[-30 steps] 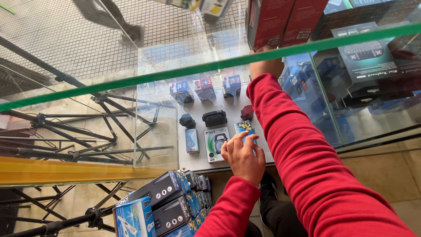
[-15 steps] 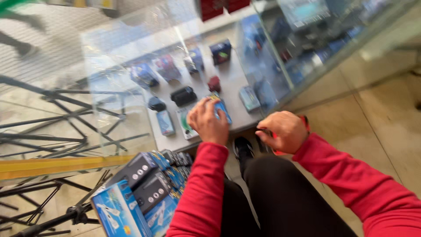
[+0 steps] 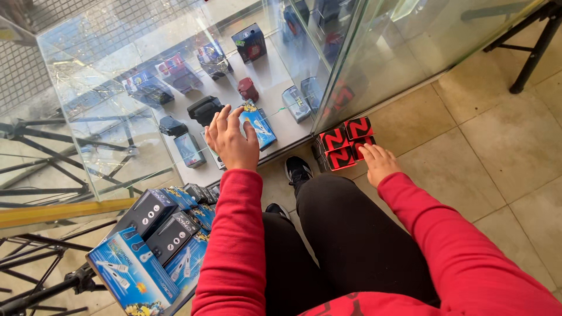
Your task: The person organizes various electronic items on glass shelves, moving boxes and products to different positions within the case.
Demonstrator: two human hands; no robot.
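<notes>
Far left, a stack of blue and black product boxes (image 3: 153, 246) sits low beside the person's knee, tilted and close to the edge of whatever carries it. Moving right, the left hand (image 3: 232, 142) is inside the glass display case (image 3: 93, 146), fingers spread and lying flat on a blue packaged item (image 3: 257, 126) on the bottom shelf; it presses on it, not clamped round it, the palm open. Just beyond sit a black pouch (image 3: 204, 109) and a small dark red object (image 3: 247, 89), both close to those fingertips. Across to the right, past the black shoe (image 3: 298, 169), the right hand (image 3: 379, 164) rests on the tiled floor (image 3: 468, 152), fingers loosely extended and touching a cluster of red and black boxes (image 3: 344, 142) standing against the case's glass corner; whether it grips any, I cannot tell. The risks, as I judge them: a sweep of the left hand could knock the neighbouring items, and a push from the right hand could drive the boxes into the glass pane or topple the cluster.
</notes>
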